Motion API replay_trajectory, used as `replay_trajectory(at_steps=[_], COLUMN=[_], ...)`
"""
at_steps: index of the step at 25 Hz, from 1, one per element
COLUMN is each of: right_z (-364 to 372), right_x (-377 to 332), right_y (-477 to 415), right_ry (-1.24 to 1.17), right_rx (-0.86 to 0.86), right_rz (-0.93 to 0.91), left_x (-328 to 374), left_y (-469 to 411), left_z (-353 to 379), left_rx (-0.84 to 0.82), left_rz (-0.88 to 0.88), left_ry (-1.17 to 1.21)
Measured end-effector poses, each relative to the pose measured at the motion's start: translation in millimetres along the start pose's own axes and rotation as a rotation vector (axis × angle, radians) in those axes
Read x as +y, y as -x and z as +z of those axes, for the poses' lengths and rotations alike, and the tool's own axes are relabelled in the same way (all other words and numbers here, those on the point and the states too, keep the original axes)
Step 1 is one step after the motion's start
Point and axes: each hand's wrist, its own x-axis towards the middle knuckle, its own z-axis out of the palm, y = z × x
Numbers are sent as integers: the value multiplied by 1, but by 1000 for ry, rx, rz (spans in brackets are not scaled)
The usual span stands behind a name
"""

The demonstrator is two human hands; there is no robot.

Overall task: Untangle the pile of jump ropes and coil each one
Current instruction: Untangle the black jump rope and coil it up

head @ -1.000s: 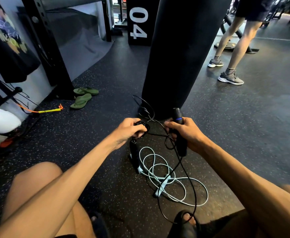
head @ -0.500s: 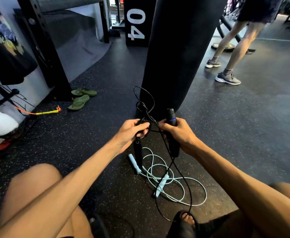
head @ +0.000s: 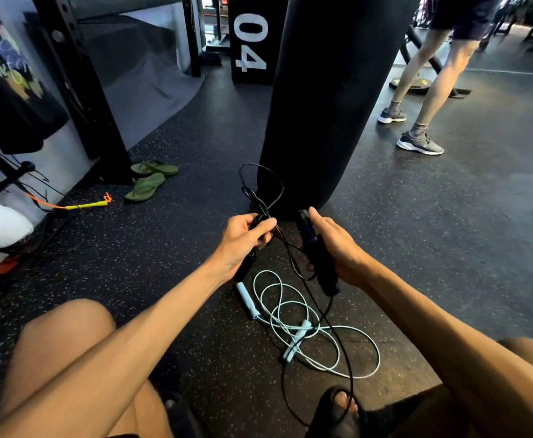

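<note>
At frame centre, the left hand (head: 243, 238) pinches the black rope (head: 260, 191) while the right hand (head: 334, 245) grips its handle (head: 317, 257), likely lifting it clear of the blue rope (head: 322, 339).

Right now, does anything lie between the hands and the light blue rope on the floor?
Yes. The left hand and the right hand both hold the black rope, whose cord hangs down across the loops of the light blue rope. Nothing else visible covers it.
</note>
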Motion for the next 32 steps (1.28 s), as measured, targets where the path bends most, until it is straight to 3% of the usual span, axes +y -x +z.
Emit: replay_trajectory(at_steps=[2,5,12,17,21,26,32], right_z=[-7,-12,-7,-3,2,9,12], right_x=[1,-1,8,3,4,-1,-3], right_y=[-2,0,-6,-4,-6,0,1], right_ry=[228,423,653,524,498,42,212], right_rx=[65,-56,-258,-211,-42,-49,-115], right_rz=[42,45,-223,-246,-314,-237,-367], left_x=[2,1,-8,-5,-1,-12,-10], left_y=[-2,-2,-1,-3,-3,-3,0], left_z=[-5,-7,-9,-13,-20,-15,-10], left_rx=[-15,-69,-177,-180,-218,-230,-244], left_rz=[23,56,76,21,-45,-112,-175], left_ry=[-10,-98,-268,-247,-187,-151,-71])
